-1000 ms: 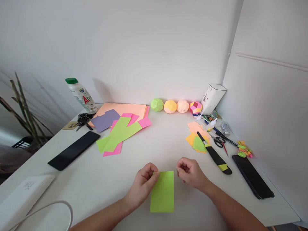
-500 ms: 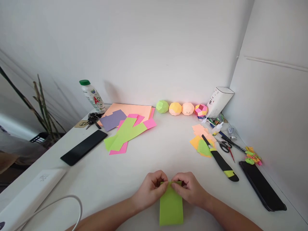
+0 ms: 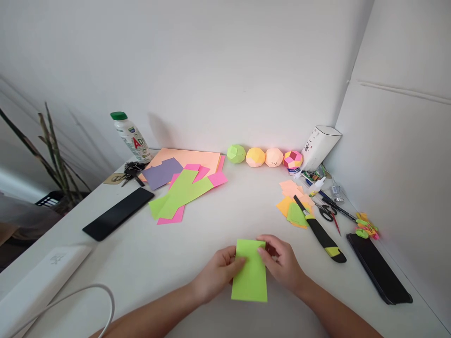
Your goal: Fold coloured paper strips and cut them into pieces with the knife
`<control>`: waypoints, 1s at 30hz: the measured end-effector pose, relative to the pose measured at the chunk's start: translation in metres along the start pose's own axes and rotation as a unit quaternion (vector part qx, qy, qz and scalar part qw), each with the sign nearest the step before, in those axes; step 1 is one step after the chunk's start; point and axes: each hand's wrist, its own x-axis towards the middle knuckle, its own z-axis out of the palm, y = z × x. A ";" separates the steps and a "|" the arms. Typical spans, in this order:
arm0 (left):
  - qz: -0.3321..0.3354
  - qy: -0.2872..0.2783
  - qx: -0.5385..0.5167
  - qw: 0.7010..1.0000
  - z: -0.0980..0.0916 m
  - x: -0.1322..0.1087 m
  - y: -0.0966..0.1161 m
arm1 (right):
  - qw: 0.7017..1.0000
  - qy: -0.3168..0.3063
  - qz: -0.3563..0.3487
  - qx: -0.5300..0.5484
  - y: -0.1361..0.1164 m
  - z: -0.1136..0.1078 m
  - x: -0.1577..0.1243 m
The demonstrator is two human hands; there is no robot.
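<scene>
A green paper rectangle (image 3: pixel 250 272) is lifted slightly off the white table (image 3: pixel 218 220), its long side running away from me. My left hand (image 3: pixel 218 272) grips its left edge, fingers curled under and the thumb on top. My right hand (image 3: pixel 280 263) pinches the right edge near the top corner. Both hands are closed on the paper.
Coloured paper sheets (image 3: pixel 183 180) lie at back left with a bottle (image 3: pixel 130 136), keys (image 3: pixel 132 170) and a black phone (image 3: pixel 118 213). Several paper balls (image 3: pixel 264 157) line the wall. At right lie paper scraps (image 3: pixel 294 204), a utility knife (image 3: pixel 319 230), scissors (image 3: pixel 326 212) and another phone (image 3: pixel 378 267).
Both hands moved from pinching the paper's top edge to holding its two sides. The paper has come up off the table and sits a little farther from me.
</scene>
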 end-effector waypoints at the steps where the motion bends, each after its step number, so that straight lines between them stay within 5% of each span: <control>1: -0.008 0.024 -0.012 1.000 0.000 0.001 0.000 | 0.995 0.036 -0.077 -0.061 0.000 -0.001 0.000; 4: -0.012 0.061 -0.052 0.997 -0.003 0.003 0.001 | 0.940 0.047 -0.266 -0.209 -0.002 -0.003 0.000; 7: -0.009 0.072 -0.085 0.994 -0.004 0.004 0.001 | 0.906 -0.013 -0.332 -0.263 -0.007 -0.001 -0.002; 13: -0.017 0.096 -0.123 0.988 -0.003 0.004 0.001 | 0.908 -0.074 -0.336 -0.239 -0.011 0.004 -0.004; 19: -0.038 0.088 -0.106 0.990 -0.003 0.004 0.003 | 0.907 -0.066 -0.345 -0.233 -0.010 0.000 0.000; 24: -0.036 0.102 0.099 0.989 -0.009 0.004 -0.003 | 0.920 -0.129 -0.315 -0.195 -0.004 -0.003 -0.002; 27: 0.094 0.164 0.337 0.922 -0.017 0.003 -0.010 | 0.934 -0.184 -0.259 -0.163 -0.002 -0.008 -0.003; 30: 0.283 0.113 0.516 0.801 -0.023 0.004 -0.014 | 0.944 -0.219 -0.203 -0.141 -0.001 -0.014 -0.003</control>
